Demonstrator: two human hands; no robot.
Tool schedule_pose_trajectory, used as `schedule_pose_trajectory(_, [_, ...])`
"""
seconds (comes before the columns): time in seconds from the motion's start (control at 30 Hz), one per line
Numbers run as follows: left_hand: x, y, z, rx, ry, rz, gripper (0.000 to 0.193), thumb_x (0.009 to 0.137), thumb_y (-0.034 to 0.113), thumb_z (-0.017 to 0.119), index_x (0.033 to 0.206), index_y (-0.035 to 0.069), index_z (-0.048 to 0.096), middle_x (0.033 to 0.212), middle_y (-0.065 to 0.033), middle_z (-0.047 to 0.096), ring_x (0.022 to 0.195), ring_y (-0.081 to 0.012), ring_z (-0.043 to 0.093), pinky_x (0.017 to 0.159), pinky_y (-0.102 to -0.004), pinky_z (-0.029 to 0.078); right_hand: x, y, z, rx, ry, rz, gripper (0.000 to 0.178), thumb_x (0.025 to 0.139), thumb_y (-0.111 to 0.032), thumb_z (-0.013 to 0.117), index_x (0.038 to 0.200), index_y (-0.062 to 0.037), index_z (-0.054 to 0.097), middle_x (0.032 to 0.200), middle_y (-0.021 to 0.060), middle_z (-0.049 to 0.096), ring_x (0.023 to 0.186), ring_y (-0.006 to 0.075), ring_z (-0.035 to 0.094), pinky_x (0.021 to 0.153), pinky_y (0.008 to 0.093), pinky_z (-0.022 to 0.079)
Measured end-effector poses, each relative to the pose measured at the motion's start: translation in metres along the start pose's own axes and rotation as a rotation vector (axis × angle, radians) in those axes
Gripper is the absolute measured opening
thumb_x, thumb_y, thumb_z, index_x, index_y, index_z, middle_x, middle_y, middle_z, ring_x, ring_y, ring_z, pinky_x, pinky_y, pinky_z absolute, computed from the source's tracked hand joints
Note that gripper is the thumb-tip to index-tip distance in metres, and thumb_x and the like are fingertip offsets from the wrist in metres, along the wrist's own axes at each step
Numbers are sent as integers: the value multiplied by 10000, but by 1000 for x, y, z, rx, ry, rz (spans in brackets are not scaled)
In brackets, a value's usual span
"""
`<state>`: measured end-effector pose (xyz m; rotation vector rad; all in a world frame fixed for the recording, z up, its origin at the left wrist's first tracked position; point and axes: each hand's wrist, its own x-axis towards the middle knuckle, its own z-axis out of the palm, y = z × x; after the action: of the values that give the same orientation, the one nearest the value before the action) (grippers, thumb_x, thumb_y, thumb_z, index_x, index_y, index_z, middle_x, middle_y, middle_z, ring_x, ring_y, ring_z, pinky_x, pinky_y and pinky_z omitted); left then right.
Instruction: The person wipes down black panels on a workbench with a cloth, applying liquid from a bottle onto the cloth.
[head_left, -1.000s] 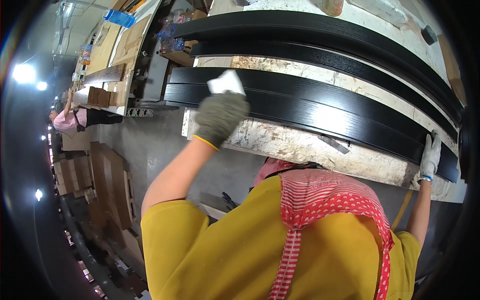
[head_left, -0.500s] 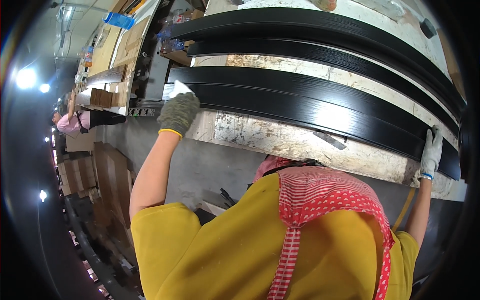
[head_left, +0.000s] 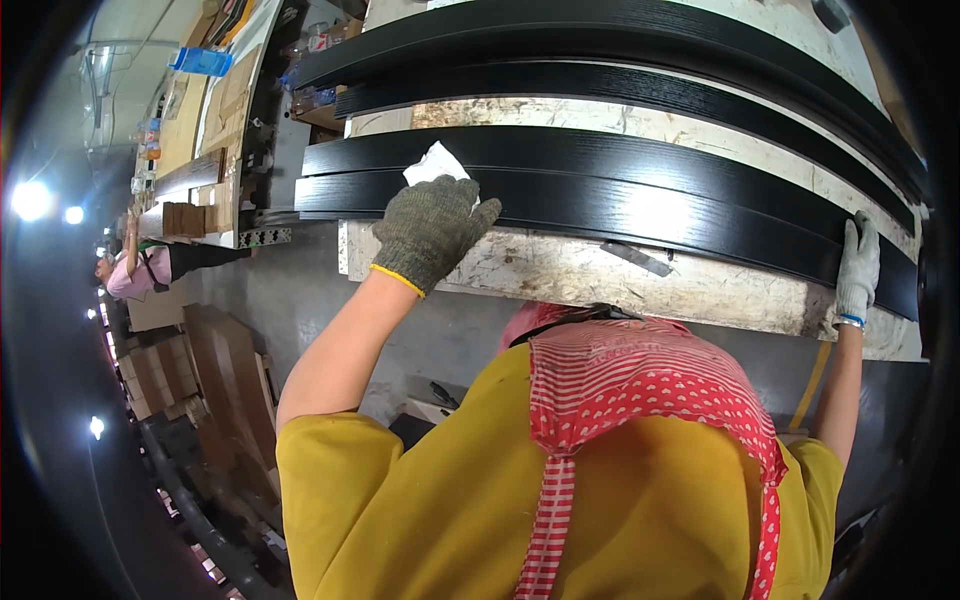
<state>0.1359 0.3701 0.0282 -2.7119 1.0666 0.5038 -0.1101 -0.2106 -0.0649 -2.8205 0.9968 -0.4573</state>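
My left hand (head_left: pixel 435 225), in a dark grey-green knit glove with a yellow cuff, presses a crumpled white wipe (head_left: pixel 437 163) onto a long black wood-grain board (head_left: pixel 570 195) near its left end. Lengthwise, a seam or step runs along this board; whether it is one piece or two laid together, I cannot tell. Toward the board's right end, my right hand (head_left: pixel 858 270) in a pale grey glove with a blue cuff lies on it, fingers stretched out across the surface.
Beyond lie two more long black boards, a narrow one (head_left: pixel 560 80) and a farther one (head_left: pixel 600 28). They rest on a scuffed white worktable (head_left: pixel 540 265), with a flat dark strip (head_left: pixel 637 258) near its front edge. At far left, a person (head_left: pixel 150 268) stands by another bench.
My left hand has slid right along the near board with the white wipe. My right hand stays at the right end. The whole view has shifted slightly.
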Motion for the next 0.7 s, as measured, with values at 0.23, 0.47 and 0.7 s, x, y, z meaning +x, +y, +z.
schedule_pose_trajectory(0.23, [7, 22, -28, -66, -171, -229, 596, 886, 589, 542, 1092, 45, 675, 942, -167, 703, 909, -328, 686, 787, -450, 546, -2, -4, -2, -17, 6, -8, 418, 985, -325, 499, 1257, -16, 571, 1266, 170, 609, 1181, 334, 559, 1003, 385, 429])
schedule_pose_trajectory(0.47, [6, 23, -29, -135, -120, -269, 612, 880, 605, 538, 1112, 54, 669, 1051, -180, 690, 979, -336, 664, 846, -449, 519, 2, -4, 3, 0, -12, -22, 425, 988, -337, 493, 1262, -22, 570, 1289, 169, 594, 1201, 334, 546, 1013, 384, 420])
schedule_pose_trajectory(0.7, [-2, 15, -10, -196, 60, -175, 626, 918, 569, 489, 1189, 21, 629, 1202, -173, 645, 1134, -301, 599, 980, -411, 450, 3, 32, 12, -14, -40, -91, 458, 999, -299, 480, 1330, 15, 524, 1363, 200, 539, 1282, 331, 485, 1086, 383, 357])
